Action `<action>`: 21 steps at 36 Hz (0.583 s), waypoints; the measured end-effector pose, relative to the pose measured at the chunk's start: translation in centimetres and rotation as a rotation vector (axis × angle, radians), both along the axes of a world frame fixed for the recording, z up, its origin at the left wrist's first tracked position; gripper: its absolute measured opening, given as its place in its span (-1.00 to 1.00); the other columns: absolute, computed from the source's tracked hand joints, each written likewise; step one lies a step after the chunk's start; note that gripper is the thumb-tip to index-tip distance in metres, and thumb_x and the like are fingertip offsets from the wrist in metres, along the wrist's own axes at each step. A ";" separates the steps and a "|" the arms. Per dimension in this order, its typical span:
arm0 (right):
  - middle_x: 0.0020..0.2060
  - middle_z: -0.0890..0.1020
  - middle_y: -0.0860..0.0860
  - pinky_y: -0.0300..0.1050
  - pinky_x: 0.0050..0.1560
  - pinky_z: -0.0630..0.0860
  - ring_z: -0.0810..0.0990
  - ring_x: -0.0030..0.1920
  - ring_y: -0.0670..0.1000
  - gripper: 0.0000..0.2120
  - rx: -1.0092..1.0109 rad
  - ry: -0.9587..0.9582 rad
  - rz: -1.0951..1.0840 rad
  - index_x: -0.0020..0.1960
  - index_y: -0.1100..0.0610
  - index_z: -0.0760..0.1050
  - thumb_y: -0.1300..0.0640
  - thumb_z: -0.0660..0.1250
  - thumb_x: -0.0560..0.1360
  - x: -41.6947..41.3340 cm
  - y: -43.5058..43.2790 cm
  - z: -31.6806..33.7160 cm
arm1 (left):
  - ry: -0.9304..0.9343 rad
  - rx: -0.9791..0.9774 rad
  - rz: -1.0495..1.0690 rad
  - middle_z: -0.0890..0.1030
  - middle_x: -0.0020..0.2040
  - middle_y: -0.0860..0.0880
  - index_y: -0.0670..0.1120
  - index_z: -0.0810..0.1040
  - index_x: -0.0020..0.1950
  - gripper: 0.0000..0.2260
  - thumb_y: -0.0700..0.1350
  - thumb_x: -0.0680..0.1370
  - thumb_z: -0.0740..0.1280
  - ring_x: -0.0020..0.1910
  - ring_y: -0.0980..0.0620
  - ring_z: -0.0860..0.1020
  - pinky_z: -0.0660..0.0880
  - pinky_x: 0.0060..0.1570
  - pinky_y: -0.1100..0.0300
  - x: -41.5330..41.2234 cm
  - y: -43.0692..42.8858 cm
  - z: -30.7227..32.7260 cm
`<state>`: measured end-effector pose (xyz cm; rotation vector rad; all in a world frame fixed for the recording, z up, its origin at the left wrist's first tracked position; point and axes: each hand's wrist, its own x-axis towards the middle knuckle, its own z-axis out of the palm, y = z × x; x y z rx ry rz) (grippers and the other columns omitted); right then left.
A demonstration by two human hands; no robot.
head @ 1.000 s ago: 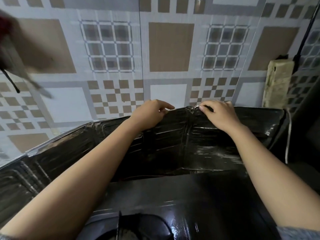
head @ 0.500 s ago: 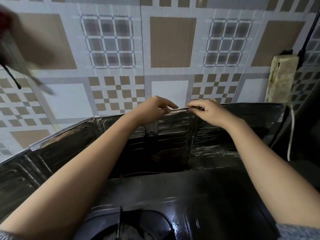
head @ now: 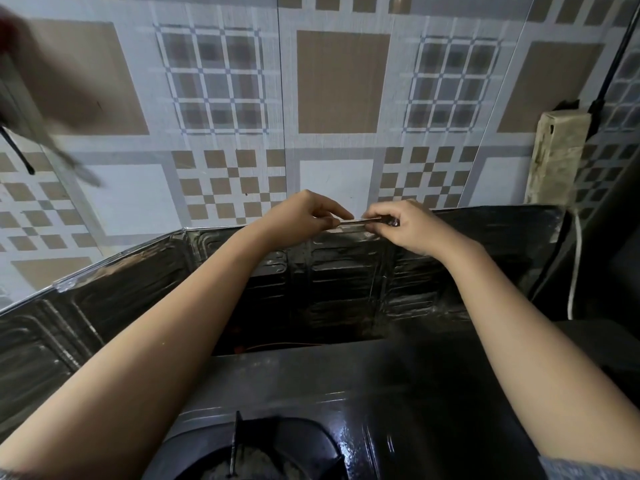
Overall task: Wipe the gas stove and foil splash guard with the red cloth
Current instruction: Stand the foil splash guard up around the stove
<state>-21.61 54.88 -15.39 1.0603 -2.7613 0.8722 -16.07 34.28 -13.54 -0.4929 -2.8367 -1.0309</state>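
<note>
The left hand (head: pixel 304 218) and right hand (head: pixel 403 226) meet at the top edge of the foil splash guard (head: pixel 346 282), each pinching that rim between thumb and fingers, nearly touching one another. Below the hands the dark, grimy guard folds around the gas stove (head: pixel 363 410), whose burner sits near the forearms. Behind the hands stands a tiled wall (head: pixel 343 81). A blurred reddish shape far left of the hands may be the red cloth (head: pixel 7 26)
</note>
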 end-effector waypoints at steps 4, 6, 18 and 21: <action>-0.21 0.53 -0.29 -0.17 -0.04 0.35 0.48 -0.11 -0.23 -0.86 -0.027 -0.055 0.030 -0.07 -0.11 0.53 0.13 0.29 0.52 0.0 0.1 0.2 | -0.001 0.008 0.002 0.62 -0.08 0.06 0.04 0.59 0.15 -0.76 -0.19 0.56 0.25 -0.21 0.27 0.53 0.46 -0.14 0.34 0.1 0.1 0.1; -0.21 0.55 -0.26 -0.16 -0.06 0.35 0.49 -0.11 -0.22 -0.88 -0.032 -0.060 0.021 -0.06 -0.07 0.56 0.13 0.29 0.52 0.0 0.3 0.2 | 0.003 0.015 0.003 0.62 -0.11 0.06 0.04 0.59 0.14 -0.77 -0.19 0.56 0.25 -0.30 0.34 0.51 0.41 -0.24 0.44 0.0 0.2 0.0; -0.16 0.56 -0.22 -0.13 0.00 0.42 0.50 -0.04 -0.18 -0.86 -0.030 -0.062 -0.018 -0.01 -0.02 0.57 0.14 0.26 0.53 0.4 1.1 0.6 | 0.004 -0.023 0.007 0.61 0.16 -0.07 0.03 0.58 0.17 -0.76 -0.19 0.56 0.25 0.12 0.05 0.54 0.41 0.05 0.23 0.1 1.4 0.2; -0.12 0.57 -0.21 -0.14 0.06 0.44 0.51 -0.01 -0.18 -0.85 -0.033 -0.030 -0.027 0.04 -0.01 0.57 0.13 0.28 0.52 0.5 1.2 0.6 | 0.009 -0.026 0.013 0.60 0.14 -0.06 0.02 0.58 0.17 -0.76 -0.19 0.56 0.24 0.09 0.08 0.52 0.39 0.08 0.23 0.5 1.5 0.3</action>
